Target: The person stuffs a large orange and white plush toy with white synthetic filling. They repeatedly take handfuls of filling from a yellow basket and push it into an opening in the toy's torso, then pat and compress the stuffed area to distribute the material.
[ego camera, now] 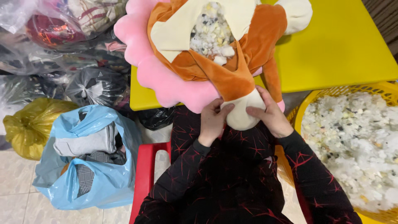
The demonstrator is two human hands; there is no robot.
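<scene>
An orange, cream and pink plush toy (232, 54) lies on a yellow table (340, 45), its back open and showing white foam stuffing (211, 33). A cream-tipped limb of the toy (241, 113) hangs over the table's near edge. My left hand (212, 122) presses this limb from the left. My right hand (271, 114) grips it from the right. Both sleeves are black with red lines.
A yellow basket (315, 99) full of shredded foam (356, 145) stands at the right. A blue plastic bag of clothes (87, 157), a yellow-green bag (29, 124) and several clear and dark bags (70, 49) crowd the left. A red chair (145, 174) is under me.
</scene>
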